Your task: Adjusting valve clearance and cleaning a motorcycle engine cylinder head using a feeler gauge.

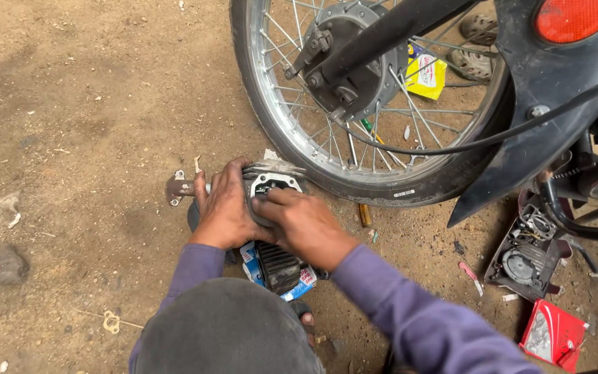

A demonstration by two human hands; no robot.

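Head view: a finned metal engine part (271, 181) lies on the dirt ground (84, 104) just beside the motorcycle wheel (327, 138). The left hand (224, 208) wraps over the part's left side, fingers curled down upon it. The right hand (302, 220) presses from the right, its fingertips (266, 202) together on the part's upper face. A dark finned block (276, 266) lies below the wrists.

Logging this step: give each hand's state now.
Left hand: closed, grip around the grey finned metal engine cylinder.
Right hand: fingers pressed on the same cylinder; a closed grip cannot be told.
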